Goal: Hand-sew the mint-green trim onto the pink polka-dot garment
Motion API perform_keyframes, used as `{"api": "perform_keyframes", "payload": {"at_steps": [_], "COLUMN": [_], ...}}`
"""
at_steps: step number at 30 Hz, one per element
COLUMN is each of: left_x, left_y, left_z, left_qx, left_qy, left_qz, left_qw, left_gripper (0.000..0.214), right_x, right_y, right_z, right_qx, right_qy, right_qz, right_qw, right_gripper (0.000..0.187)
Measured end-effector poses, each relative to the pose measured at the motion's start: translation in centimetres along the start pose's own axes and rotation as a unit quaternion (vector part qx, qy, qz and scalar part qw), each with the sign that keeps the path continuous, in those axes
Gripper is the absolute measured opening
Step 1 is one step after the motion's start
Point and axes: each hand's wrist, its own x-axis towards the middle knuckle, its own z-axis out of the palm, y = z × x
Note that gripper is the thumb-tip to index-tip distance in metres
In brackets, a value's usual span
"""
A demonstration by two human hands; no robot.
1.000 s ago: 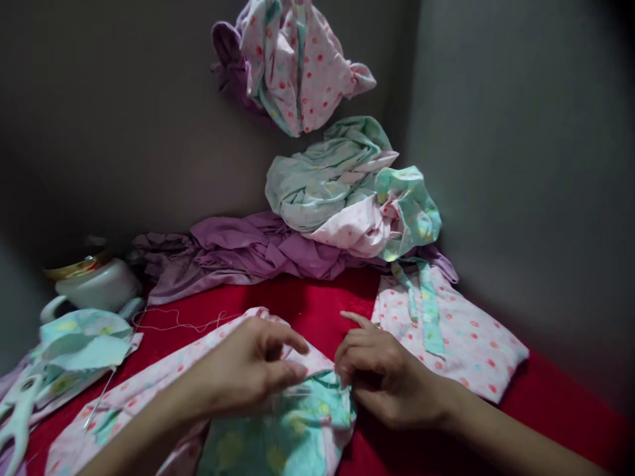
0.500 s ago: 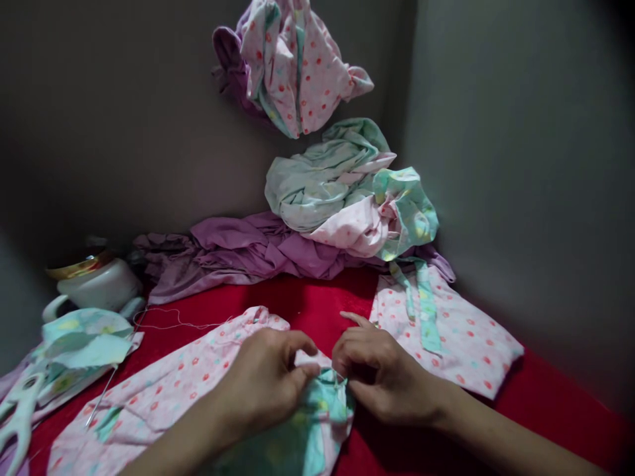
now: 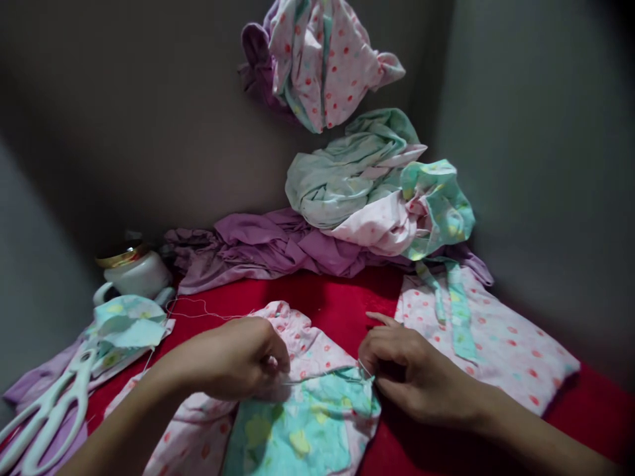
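A pink dotted cloth (image 3: 317, 347) with a green floral patch (image 3: 297, 420) lies in front of me. My left hand (image 3: 243, 357) is closed at the patch's upper left end, its fingertips pressed on the cloth. At the patch's upper right corner my right hand (image 3: 411, 370) pinches the fabric edge. A thin pale line, thread or needle, shows beside the right fingertips; I cannot tell which. The patch's top edge stretches between both hands. Part of the cloth is hidden under my left forearm.
White-handled scissors (image 3: 54, 413) and a green floral scrap (image 3: 129, 324) lie at left, near a white mug (image 3: 141, 274). Loose thread (image 3: 198, 307) trails over the red surface (image 3: 342, 301). Purple cloth (image 3: 278, 244), a crumpled pile (image 3: 352, 178) and a folded dotted piece (image 3: 501, 337) lie behind and right.
My left hand has moved left along the patch's top edge, away from my right hand, uncovering more of the patch. My right hand stays at the corner. The whole view has shifted.
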Motion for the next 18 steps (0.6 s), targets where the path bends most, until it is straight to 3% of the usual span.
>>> {"api": "perform_keyframes", "payload": {"at_steps": [4, 7, 9, 14, 16, 18], "left_x": [-1.7, -3.2, -3.1, 1.6, 3.6, 5.0], "left_y": [0.8, 1.3, 1.4, 1.6, 2.0, 2.4], "left_z": [-0.5, -1.3, -1.4, 1.1, 2.8, 4.4], "left_qx": [-0.052, -0.139, -0.192, -0.296, -0.324, -0.359], "left_qy": [-0.116, -0.152, -0.115, 0.096, 0.120, 0.095], "left_qz": [0.035, 0.065, 0.058, 0.035, 0.026, 0.029], "left_qw": [0.991, 0.976, 0.973, 0.950, 0.938, 0.928], "left_gripper": [0.019, 0.029, 0.030, 0.023, 0.029, 0.035], "right_x": [0.0, 0.0, 0.0, -0.1, -0.1, -0.1], "right_y": [-0.2, -0.2, -0.1, -0.3, -0.4, -0.4], "right_z": [0.1, 0.1, 0.1, 0.0, 0.0, 0.0], "right_qx": [0.010, 0.017, 0.023, 0.032, 0.032, 0.035], "right_qy": [-0.001, 0.010, 0.020, 0.038, 0.044, 0.054], "right_qz": [-0.007, -0.009, -0.013, -0.028, -0.036, -0.043], "right_qw": [1.000, 1.000, 0.999, 0.998, 0.998, 0.997], "right_gripper": [0.022, 0.022, 0.023, 0.022, 0.021, 0.020]}}
